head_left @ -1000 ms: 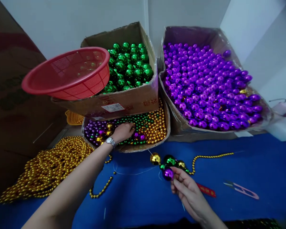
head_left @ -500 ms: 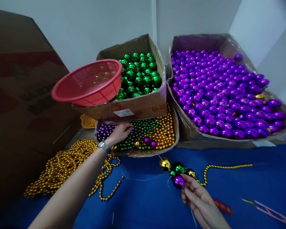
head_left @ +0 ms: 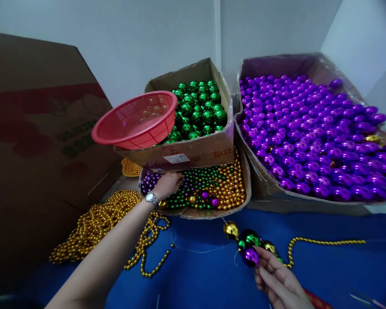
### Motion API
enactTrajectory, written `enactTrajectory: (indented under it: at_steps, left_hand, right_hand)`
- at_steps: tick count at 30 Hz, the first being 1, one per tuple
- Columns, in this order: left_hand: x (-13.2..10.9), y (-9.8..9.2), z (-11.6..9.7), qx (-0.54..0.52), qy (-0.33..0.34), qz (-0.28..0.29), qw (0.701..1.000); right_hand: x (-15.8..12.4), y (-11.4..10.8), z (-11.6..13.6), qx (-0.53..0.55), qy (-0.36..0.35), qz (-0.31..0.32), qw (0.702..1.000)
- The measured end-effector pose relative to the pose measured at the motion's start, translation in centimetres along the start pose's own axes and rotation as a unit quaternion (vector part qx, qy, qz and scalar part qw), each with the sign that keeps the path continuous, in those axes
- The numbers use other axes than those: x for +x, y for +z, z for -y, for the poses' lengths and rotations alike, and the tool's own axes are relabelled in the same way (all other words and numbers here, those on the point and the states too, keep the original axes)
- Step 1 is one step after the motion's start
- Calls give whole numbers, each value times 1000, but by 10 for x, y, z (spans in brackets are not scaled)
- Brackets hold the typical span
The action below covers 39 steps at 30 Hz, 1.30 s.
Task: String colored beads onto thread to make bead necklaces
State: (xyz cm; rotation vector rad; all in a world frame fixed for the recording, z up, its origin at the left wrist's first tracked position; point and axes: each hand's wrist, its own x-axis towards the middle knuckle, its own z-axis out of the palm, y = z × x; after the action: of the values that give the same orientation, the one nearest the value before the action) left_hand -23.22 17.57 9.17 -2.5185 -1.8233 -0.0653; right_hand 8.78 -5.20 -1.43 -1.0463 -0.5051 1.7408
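Pale, bare walls close in the back of this corner. The rear wall (head_left: 131, 43) is a flat grey-white, split by a thin vertical seam (head_left: 217, 34) near its middle. A second wall (head_left: 357, 38) angles in on the right, a shade brighter. The light is soft and even, with no hard shadows. Below runs the bench (head_left: 206, 274), covered in deep blue cloth that lies smooth. On the left a big brown cardboard carton (head_left: 35, 128) with faded red print stands tall, blocking that side and sitting in dimmer light.
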Motion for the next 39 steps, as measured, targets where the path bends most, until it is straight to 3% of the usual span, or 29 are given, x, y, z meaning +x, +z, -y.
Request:
enactTrajectory:
  at_steps: [5,12,16,19,21,22,23,26,28,32,39]
  left_hand:
    - [-5,6,1,36,-26,23,999]
    - [6,29,-24,-40,-24,60,997]
    - [3,18,-34,-154,-26,21,988]
    - [-21,6,-48,-259,-17,-8,966]
    - [-42,1,-62,-356,-18,-16,934]
    - [-53,1,-69,-438,-28,-16,898]
    - [-63,0,-77,-544,-49,-10,837]
    - [-86,2,-95,-779,-115,19,615]
    - [-94,4,-101,-824,-136,33,548]
    - [-102,10,-106,-843,-147,42,516]
    - [-106,15,-113,-822,-150,27,549]
  right_hand:
    - [3,-8,-4,4,14,23,1000]
    - [4,1,-7,-5,5,41,999]
    - [2,2,-5,-10,-3,35,999]
    - [0,6,-3,-13,-18,12,1000]
    - [-1,12,-1,-20,-28,-15,999]
    - [-2,15,0,-26,-33,-27,999]
    - [-2,19,1,-34,-37,-35,998]
    - [-4,27,3,-56,-44,-41,997]
    - [-5,30,4,-67,-47,-43,996]
    - [-7,32,4,-84,-55,-45,994]
    - [-10,34,4,-89,-53,-45,994]
